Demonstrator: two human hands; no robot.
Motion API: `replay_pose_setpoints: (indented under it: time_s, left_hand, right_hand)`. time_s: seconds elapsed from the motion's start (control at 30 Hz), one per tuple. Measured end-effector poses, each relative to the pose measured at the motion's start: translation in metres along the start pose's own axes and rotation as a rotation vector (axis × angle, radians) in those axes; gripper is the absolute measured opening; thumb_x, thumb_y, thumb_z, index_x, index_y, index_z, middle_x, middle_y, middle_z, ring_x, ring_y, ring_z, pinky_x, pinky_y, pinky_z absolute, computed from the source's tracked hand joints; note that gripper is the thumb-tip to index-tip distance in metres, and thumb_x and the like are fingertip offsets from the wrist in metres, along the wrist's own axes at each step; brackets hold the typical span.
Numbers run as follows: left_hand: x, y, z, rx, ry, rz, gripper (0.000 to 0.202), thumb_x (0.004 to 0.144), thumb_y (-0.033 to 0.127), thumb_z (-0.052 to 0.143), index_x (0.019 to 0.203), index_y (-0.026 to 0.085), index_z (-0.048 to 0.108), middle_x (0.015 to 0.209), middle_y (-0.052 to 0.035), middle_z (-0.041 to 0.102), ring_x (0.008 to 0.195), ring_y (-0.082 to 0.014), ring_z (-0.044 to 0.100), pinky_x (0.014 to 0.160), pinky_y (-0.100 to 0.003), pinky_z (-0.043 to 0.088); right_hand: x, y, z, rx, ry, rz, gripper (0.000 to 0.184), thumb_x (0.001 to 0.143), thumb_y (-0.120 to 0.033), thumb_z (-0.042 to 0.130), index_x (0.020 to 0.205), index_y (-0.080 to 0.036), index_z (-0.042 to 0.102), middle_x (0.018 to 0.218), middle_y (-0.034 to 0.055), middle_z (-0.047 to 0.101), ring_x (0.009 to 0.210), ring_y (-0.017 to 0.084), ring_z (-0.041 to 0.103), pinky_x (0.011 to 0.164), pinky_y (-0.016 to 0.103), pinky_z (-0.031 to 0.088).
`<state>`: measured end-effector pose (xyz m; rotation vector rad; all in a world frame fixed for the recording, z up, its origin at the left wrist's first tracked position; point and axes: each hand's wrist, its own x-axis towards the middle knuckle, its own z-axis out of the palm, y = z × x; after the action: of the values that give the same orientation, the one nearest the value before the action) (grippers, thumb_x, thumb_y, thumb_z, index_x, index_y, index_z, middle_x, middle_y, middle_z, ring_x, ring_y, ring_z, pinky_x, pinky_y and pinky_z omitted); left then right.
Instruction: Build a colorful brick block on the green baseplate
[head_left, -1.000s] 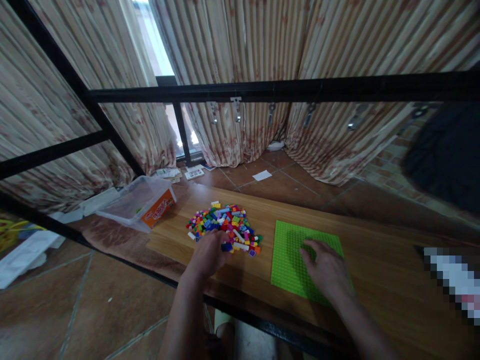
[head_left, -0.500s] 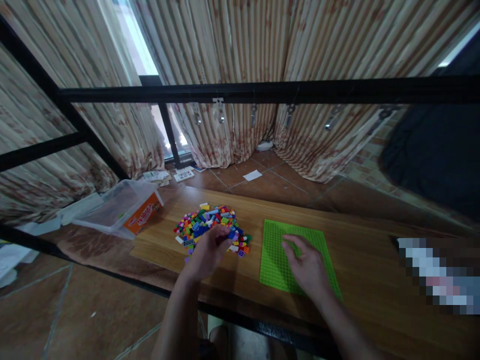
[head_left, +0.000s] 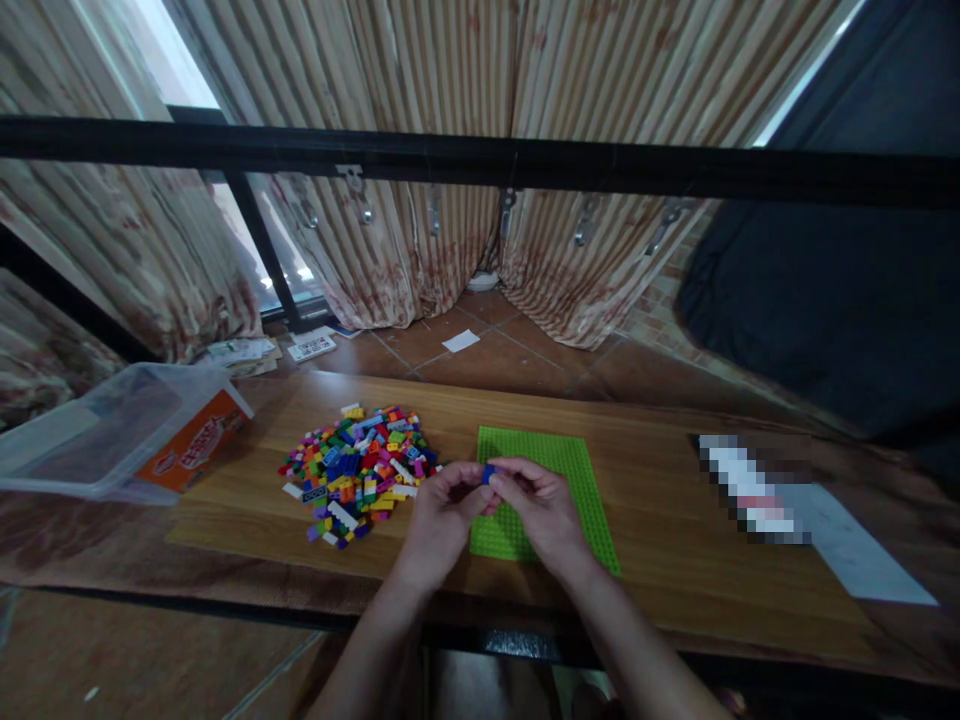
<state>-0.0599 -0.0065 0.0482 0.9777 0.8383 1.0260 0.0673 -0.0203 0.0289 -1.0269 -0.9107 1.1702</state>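
Note:
Between the fingertips of both hands is a small blue toy brick (head_left: 488,474). My left hand (head_left: 444,515) pinches it from the left, and my right hand (head_left: 541,508) closes on it from the right. The two hands meet above the left part of a green studded baseplate (head_left: 570,470), which lies flat and is partly covered by my right hand. Just left of my left hand spreads a heap of mixed coloured bricks (head_left: 352,465).
A clear plastic box (head_left: 90,430) with an orange label stands at the left. The wooden board (head_left: 675,580) carries the bricks and baseplate. A white sheet (head_left: 862,550) and a pixelated item lie at the right. A black rail (head_left: 450,160) crosses beyond the board.
My left hand has come away from the brick heap to the right, and a blue brick now shows in its fingers. My right hand has closed in and meets it. The view has turned right.

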Motion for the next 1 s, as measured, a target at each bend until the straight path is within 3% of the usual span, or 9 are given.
replay_pose_setpoints:
  time_s: [0.27,0.4,0.53,0.63,0.77,0.87,1.0]
  left_hand:
    - [0.001,0.002,0.003,-0.431,0.021,-0.212,0.027,0.061,0.019,0.085,0.084,0.012,0.071,0.076,-0.003,0.071,0.067,-0.0097,0.066,0.068,-0.02,0.054]
    - [0.006,-0.004,0.002,-0.435,0.062,-0.253,0.026,0.063,0.017,0.082,0.086,0.012,0.07,0.084,-0.006,0.073,0.071,-0.0101,0.067,0.071,-0.02,0.055]
    - [0.014,-0.016,-0.002,-0.159,0.145,-0.171,0.024,0.068,0.02,0.077,0.09,0.013,0.069,0.083,-0.0038,0.071,0.07,-0.0119,0.066,0.071,-0.025,0.054]
    - [0.023,-0.025,-0.004,0.276,0.17,-0.007,0.017,0.074,0.016,0.068,0.091,0.015,0.07,0.086,-0.0039,0.071,0.078,-0.0158,0.066,0.078,-0.03,0.053]
    - [0.035,-0.035,-0.003,0.77,0.13,0.221,0.024,0.079,0.007,0.057,0.098,0.017,0.069,0.098,-0.0064,0.07,0.092,-0.0182,0.065,0.088,-0.033,0.049]
    - [0.042,-0.039,0.0,0.97,0.077,0.287,0.026,0.083,0.007,0.053,0.101,0.018,0.068,0.099,-0.0066,0.069,0.09,-0.0183,0.065,0.084,-0.033,0.05]
    - [0.05,-0.043,0.004,1.134,0.038,0.353,0.025,0.085,0.009,0.052,0.103,0.019,0.067,0.101,-0.0065,0.068,0.094,-0.0194,0.064,0.087,-0.033,0.05]
  right_hand:
    - [0.001,-0.015,-0.012,0.339,0.017,0.187,0.027,0.068,-0.034,0.082,0.091,-0.022,0.077,0.076,0.0003,0.072,0.066,0.008,0.061,0.066,0.02,0.053]
    - [0.006,-0.02,-0.023,0.405,0.043,0.22,0.031,0.067,-0.028,0.082,0.097,-0.023,0.075,0.086,0.0015,0.074,0.07,0.008,0.063,0.069,0.02,0.054]
    - [0.012,-0.014,-0.036,0.301,0.112,0.187,0.032,0.065,-0.032,0.083,0.095,-0.022,0.074,0.088,0.0033,0.075,0.072,0.01,0.064,0.07,0.023,0.054]
    - [0.018,-0.005,-0.049,0.093,0.211,0.141,0.031,0.063,-0.039,0.081,0.088,-0.021,0.073,0.082,0.0028,0.073,0.069,0.012,0.062,0.068,0.027,0.054]
    - [0.027,0.009,-0.073,-0.252,0.307,0.126,0.024,0.066,-0.037,0.072,0.084,-0.021,0.072,0.071,0.0009,0.068,0.066,0.016,0.062,0.066,0.033,0.054]
    - [0.029,0.017,-0.087,-0.504,0.286,0.136,0.023,0.073,-0.033,0.06,0.088,-0.02,0.072,0.07,0.0021,0.068,0.065,0.018,0.062,0.067,0.035,0.053]
    - [0.027,0.021,-0.09,-0.733,0.205,0.069,0.027,0.078,-0.03,0.053,0.093,-0.019,0.072,0.088,0.0071,0.071,0.074,0.02,0.065,0.073,0.037,0.053]
